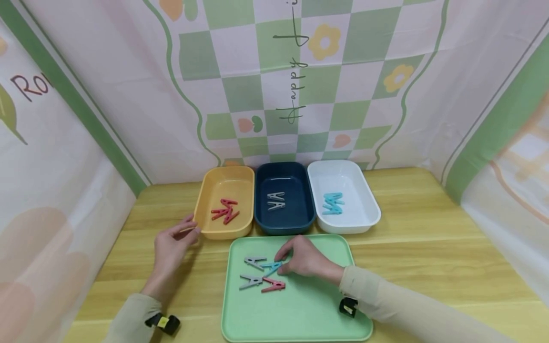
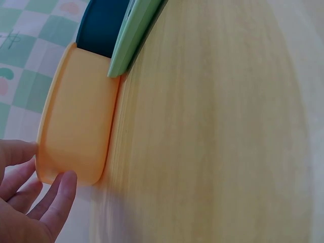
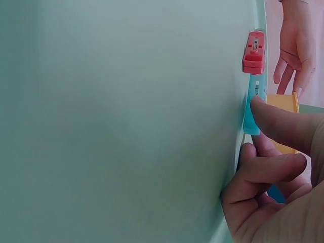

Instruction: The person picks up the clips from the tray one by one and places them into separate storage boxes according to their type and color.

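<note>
On the green tray (image 1: 309,305), my right hand (image 1: 306,257) has thumb and fingertips at one end of a light blue clothespin (image 1: 270,267), pinching it. The right wrist view shows the thumb against that blue clothespin (image 3: 254,109), close behind a red clothespin (image 3: 254,53). Beside it on the tray lie the red clothespin (image 1: 274,285) and two grey clothespins, an upper one (image 1: 256,261) and a lower one (image 1: 250,281). My left hand (image 1: 171,245) touches the near left corner of the yellow bin (image 1: 225,233), its fingers extended in the left wrist view.
Behind the tray, the yellow bin holds several red clothespins (image 1: 225,211). A navy bin (image 1: 285,224) in the middle has grey clothespins (image 1: 276,205). The white bin (image 1: 360,209) on the right contains light blue clothespins (image 1: 332,204). Patterned cloth (image 1: 283,85) hangs behind the wooden table (image 1: 420,238).
</note>
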`<state>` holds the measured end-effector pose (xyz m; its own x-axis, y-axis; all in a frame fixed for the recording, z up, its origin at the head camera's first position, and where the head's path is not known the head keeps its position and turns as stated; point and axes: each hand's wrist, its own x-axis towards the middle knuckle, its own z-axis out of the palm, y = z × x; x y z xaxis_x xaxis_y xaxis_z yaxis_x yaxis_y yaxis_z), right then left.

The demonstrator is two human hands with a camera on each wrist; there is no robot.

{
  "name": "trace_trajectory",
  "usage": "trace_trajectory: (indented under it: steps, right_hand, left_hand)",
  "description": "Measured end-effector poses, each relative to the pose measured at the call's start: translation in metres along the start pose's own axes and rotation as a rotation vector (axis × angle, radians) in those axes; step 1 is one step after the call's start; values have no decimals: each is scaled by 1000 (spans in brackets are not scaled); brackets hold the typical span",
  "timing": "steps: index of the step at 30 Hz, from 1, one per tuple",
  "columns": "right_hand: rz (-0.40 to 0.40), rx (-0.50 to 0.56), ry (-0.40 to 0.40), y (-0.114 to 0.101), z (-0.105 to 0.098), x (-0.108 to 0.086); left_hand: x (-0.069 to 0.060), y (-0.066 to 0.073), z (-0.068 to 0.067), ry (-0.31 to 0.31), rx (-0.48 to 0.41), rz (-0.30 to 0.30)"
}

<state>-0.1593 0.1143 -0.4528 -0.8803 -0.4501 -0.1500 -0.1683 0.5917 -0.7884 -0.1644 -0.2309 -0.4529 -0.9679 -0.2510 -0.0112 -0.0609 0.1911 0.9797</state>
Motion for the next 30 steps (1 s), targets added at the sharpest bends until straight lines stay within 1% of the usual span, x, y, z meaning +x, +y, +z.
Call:
trace_trajectory:
  steps: [8,13,21,30]
  right_hand:
    - [1,29,18,1,-2,-3]
    - [-11,46,29,1,-3,-6]
    - [-20,61,23,-3,-9,-10]
    - [-19,88,16,-8,-18,-16]
  left_hand:
    - [1,-1,0,-3,1,-5]
    - [0,0,0,-1,12,6]
    - [0,0,1,-2,6,21]
    - [-1,1,0,2,16,4]
